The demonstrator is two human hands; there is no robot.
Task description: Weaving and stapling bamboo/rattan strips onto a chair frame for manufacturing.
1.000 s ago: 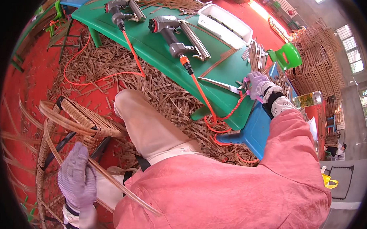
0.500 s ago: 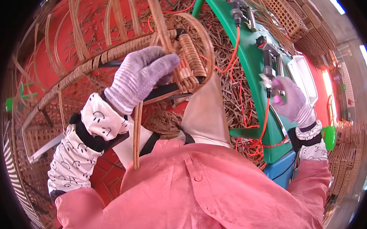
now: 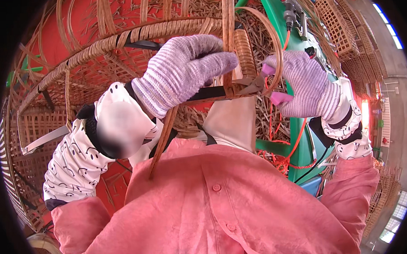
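Observation:
My left hand (image 3: 181,72), in a purple knit glove, grips a flat rattan strip (image 3: 164,137) against the dark bar of a woven rattan frame (image 3: 133,35). The strip's loose end hangs down toward my pink shirt. My right hand (image 3: 302,81), gloved the same way, holds pink-handled cutters (image 3: 260,82) whose metal jaws touch the frame just right of my left fingers. A thin cane loop (image 3: 272,48) arcs over the cutters, beside a tightly wrapped cane section (image 3: 245,51).
A green workbench (image 3: 298,137) stands to the right with air tools (image 3: 294,16) and orange hoses (image 3: 296,144) trailing off it. Cane scraps (image 3: 268,120) litter the red floor. Woven lattice panels (image 3: 29,146) lie at the left and stacked panels (image 3: 338,19) at the upper right.
My right hand has come in from the bench with the cutters and now meets the frame beside my left hand. The frame sits closer and the view has turned further left.

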